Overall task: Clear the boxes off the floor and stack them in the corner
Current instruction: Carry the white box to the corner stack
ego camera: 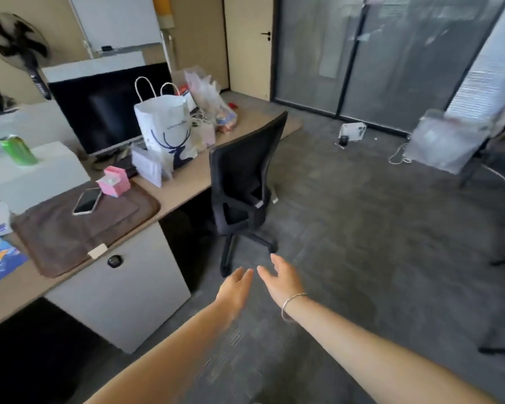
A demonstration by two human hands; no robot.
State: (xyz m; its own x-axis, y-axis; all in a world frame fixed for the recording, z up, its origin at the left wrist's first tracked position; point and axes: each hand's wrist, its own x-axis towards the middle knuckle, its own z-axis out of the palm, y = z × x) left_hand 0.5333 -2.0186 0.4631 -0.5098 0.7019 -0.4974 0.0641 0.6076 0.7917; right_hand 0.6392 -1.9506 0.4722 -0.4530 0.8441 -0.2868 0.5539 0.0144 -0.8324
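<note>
Head view: left hand point(236, 287) and right hand point(282, 279) reach out empty, each grip apart. One white box point(352, 131) lies far right on the floor point(362, 228). Risk: snagging the chair point(245, 182) or tripping on the cable point(398, 156) near it.

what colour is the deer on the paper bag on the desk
Dark blue, on a white paper bag; head view.

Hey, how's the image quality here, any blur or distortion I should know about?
Head view: motion blur smears the left hand, right hand and the white box on the floor; wide-angle distortion bends the desk edge and glass partition; lighting is even daylight, without harsh glare.
</note>
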